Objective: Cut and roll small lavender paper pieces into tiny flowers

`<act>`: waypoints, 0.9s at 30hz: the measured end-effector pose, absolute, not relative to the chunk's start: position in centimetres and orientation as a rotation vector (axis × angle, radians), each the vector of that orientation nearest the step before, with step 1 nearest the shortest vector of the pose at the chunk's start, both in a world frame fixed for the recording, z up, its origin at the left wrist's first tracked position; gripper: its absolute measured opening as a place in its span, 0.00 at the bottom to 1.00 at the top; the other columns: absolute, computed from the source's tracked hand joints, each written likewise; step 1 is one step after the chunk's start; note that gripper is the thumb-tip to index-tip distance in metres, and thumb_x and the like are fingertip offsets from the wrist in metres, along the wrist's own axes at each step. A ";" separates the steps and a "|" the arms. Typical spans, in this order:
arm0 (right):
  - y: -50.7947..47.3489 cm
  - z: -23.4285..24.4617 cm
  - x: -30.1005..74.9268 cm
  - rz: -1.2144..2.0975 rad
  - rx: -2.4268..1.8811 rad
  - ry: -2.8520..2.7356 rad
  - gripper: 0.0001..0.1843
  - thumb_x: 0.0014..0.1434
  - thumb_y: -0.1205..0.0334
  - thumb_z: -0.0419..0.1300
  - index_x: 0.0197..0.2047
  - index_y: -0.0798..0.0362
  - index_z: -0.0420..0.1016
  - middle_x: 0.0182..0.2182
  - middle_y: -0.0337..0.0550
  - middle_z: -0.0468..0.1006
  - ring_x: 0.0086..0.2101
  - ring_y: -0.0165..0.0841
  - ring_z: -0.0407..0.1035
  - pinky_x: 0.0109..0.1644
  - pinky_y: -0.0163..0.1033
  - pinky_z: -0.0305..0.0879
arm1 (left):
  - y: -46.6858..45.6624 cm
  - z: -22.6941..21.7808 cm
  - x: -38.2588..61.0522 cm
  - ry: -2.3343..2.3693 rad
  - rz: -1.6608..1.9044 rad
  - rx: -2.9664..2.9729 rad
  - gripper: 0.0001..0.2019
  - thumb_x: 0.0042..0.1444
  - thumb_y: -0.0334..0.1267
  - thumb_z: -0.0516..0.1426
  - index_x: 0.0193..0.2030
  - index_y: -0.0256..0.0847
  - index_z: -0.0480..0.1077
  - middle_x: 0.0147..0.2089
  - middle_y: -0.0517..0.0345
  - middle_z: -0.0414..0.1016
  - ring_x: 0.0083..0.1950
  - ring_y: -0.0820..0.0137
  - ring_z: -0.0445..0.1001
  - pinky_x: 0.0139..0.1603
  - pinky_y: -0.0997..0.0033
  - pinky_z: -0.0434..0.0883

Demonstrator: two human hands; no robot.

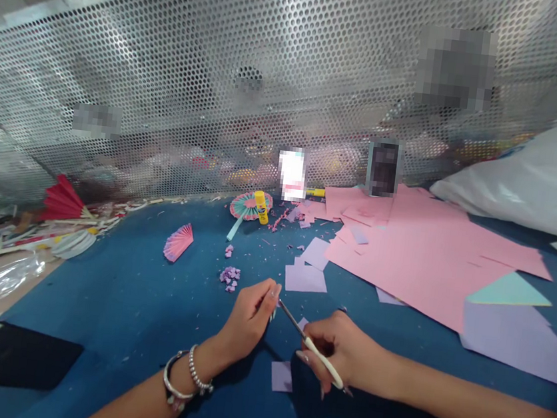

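Scissors (313,348), held in the right hand (350,351), slant across the space between the two hands, pale handle within the curled fingers and thumb, blades leading away toward the left hand (251,316). The right hand is partly closed about the handle; the blades appear as one narrow line, their tip just beside the left fingertips. The left hand is closed in a pinch, thumb against fingers; what it may hold there is too small to tell. Two bracelets (200,369) ring the left wrist.

Below the blades, between the forearms, a lilac square (282,376) lies flat on the blue table (144,328). Beyond the left hand, to its left, lies a cluster of purple bits (229,276); farther off are a pink fan (179,243) and a round rosette (243,204) on a teal stick, with a yellow glue stick (261,208) upright before its right side. Beyond the right hand, lilac paper (305,279) lies near broad pink sheets (418,258), with a teal sheet (510,290) at their right edge. Outermost: a dark phone (20,355) at near left, a white bag (518,179) at far right, and a perforated screen (181,90) behind
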State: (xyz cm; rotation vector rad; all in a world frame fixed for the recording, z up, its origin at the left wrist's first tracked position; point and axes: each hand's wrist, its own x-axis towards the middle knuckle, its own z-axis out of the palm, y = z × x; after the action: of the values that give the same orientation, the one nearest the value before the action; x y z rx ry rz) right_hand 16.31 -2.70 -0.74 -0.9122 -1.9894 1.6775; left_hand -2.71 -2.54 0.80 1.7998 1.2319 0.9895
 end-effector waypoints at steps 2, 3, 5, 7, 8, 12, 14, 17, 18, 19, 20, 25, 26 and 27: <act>-2.7 -0.8 16.3 1.666 -0.928 -1.995 0.15 0.52 0.62 0.57 0.18 0.55 0.61 0.13 0.34 0.68 0.14 0.26 0.67 0.14 0.26 0.57 | -2.6 0.8 -2.7 1.238 0.994 1.806 0.18 0.64 0.44 0.42 0.24 0.40 0.55 0.23 0.65 0.53 0.25 0.75 0.53 0.28 0.74 0.55; -2.7 -0.9 16.3 1.666 -0.934 -1.997 0.14 0.52 0.62 0.57 0.18 0.55 0.61 0.14 0.34 0.68 0.15 0.26 0.67 0.14 0.26 0.57 | -2.6 0.7 -2.7 1.242 0.993 1.810 0.18 0.64 0.44 0.42 0.24 0.40 0.55 0.23 0.65 0.53 0.25 0.75 0.53 0.28 0.74 0.55; -2.8 -1.0 16.3 1.669 -0.944 -2.003 0.14 0.53 0.63 0.56 0.19 0.55 0.61 0.14 0.34 0.68 0.15 0.27 0.68 0.14 0.26 0.57 | -2.6 0.7 -2.7 1.250 0.985 1.814 0.18 0.64 0.43 0.42 0.25 0.40 0.55 0.23 0.65 0.53 0.25 0.75 0.53 0.28 0.73 0.54; -2.8 -1.1 16.3 1.668 -0.952 -2.009 0.13 0.53 0.63 0.56 0.19 0.55 0.60 0.14 0.34 0.68 0.16 0.27 0.68 0.15 0.26 0.57 | -2.6 0.6 -2.7 1.259 0.982 1.812 0.17 0.64 0.43 0.42 0.25 0.40 0.55 0.23 0.65 0.53 0.25 0.75 0.53 0.28 0.73 0.54; -2.8 -1.1 16.3 1.668 -0.953 -2.010 0.14 0.52 0.63 0.57 0.19 0.55 0.60 0.14 0.34 0.68 0.16 0.27 0.68 0.15 0.26 0.57 | -2.6 0.6 -2.7 1.261 0.983 1.810 0.17 0.64 0.43 0.42 0.25 0.40 0.55 0.23 0.65 0.53 0.25 0.75 0.52 0.27 0.73 0.54; -2.8 -0.7 16.3 1.692 -0.952 -2.005 0.15 0.52 0.61 0.57 0.19 0.55 0.59 0.14 0.33 0.67 0.16 0.27 0.68 0.15 0.26 0.58 | -2.6 0.6 -2.6 1.260 1.009 1.804 0.16 0.64 0.41 0.43 0.24 0.40 0.55 0.23 0.65 0.52 0.24 0.75 0.51 0.26 0.74 0.53; -2.8 -0.4 16.3 1.721 -0.953 -1.991 0.14 0.53 0.61 0.57 0.20 0.55 0.60 0.14 0.34 0.68 0.15 0.26 0.67 0.15 0.26 0.57 | -2.7 0.5 -2.6 1.272 1.040 1.786 0.16 0.64 0.40 0.43 0.24 0.40 0.54 0.23 0.65 0.52 0.24 0.75 0.52 0.26 0.74 0.53; -2.7 -0.1 16.2 1.758 -0.954 -1.959 0.13 0.55 0.59 0.56 0.22 0.55 0.62 0.14 0.35 0.70 0.13 0.24 0.64 0.14 0.25 0.57 | -2.6 0.4 -2.6 1.317 1.135 1.739 0.16 0.64 0.40 0.43 0.24 0.40 0.53 0.22 0.66 0.51 0.24 0.76 0.51 0.25 0.75 0.53; -2.7 -0.1 16.2 1.763 -0.952 -1.956 0.13 0.54 0.59 0.56 0.22 0.55 0.63 0.15 0.36 0.70 0.13 0.24 0.64 0.14 0.26 0.57 | -2.6 0.3 -2.6 1.338 1.163 1.726 0.15 0.64 0.40 0.44 0.24 0.40 0.53 0.22 0.66 0.51 0.23 0.76 0.50 0.25 0.75 0.52; -2.7 -0.1 16.2 1.764 -0.951 -1.959 0.12 0.54 0.59 0.57 0.23 0.55 0.63 0.15 0.36 0.71 0.14 0.25 0.64 0.15 0.26 0.58 | -2.6 0.2 -2.6 1.360 1.183 1.721 0.15 0.64 0.40 0.44 0.24 0.40 0.53 0.22 0.67 0.50 0.23 0.76 0.50 0.24 0.75 0.52; -2.8 -0.1 16.1 1.762 -0.950 -1.965 0.12 0.53 0.59 0.58 0.23 0.56 0.64 0.15 0.37 0.71 0.14 0.25 0.65 0.15 0.26 0.59 | -2.6 0.2 -2.5 1.382 1.194 1.726 0.15 0.64 0.40 0.44 0.24 0.40 0.53 0.22 0.67 0.50 0.23 0.76 0.49 0.24 0.75 0.51; -2.9 0.1 15.9 1.770 -0.970 -1.960 0.11 0.52 0.58 0.59 0.24 0.56 0.66 0.16 0.37 0.72 0.16 0.26 0.67 0.15 0.26 0.60 | -2.7 0.0 -2.2 1.452 1.170 1.815 0.16 0.63 0.39 0.44 0.23 0.40 0.52 0.21 0.68 0.50 0.22 0.76 0.50 0.24 0.74 0.51; -2.9 0.1 15.8 1.781 -0.976 -1.948 0.12 0.52 0.57 0.59 0.24 0.56 0.65 0.16 0.37 0.71 0.15 0.26 0.66 0.15 0.26 0.60 | -2.7 0.0 -2.2 1.458 1.157 1.828 0.16 0.64 0.39 0.44 0.23 0.40 0.52 0.21 0.68 0.50 0.22 0.77 0.50 0.24 0.74 0.51; -2.9 0.2 15.8 1.792 -0.979 -1.932 0.12 0.52 0.57 0.59 0.24 0.56 0.65 0.16 0.37 0.71 0.14 0.25 0.65 0.14 0.26 0.60 | -2.8 -0.1 -2.1 1.462 1.144 1.837 0.16 0.64 0.39 0.44 0.24 0.40 0.52 0.21 0.68 0.50 0.22 0.77 0.50 0.24 0.74 0.51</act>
State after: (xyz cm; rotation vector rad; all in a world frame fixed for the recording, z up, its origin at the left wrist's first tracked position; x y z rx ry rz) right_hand 15.78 -2.90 0.18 -0.9787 -1.9320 1.7918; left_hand -2.11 -2.81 -0.06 1.8367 1.4622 1.1438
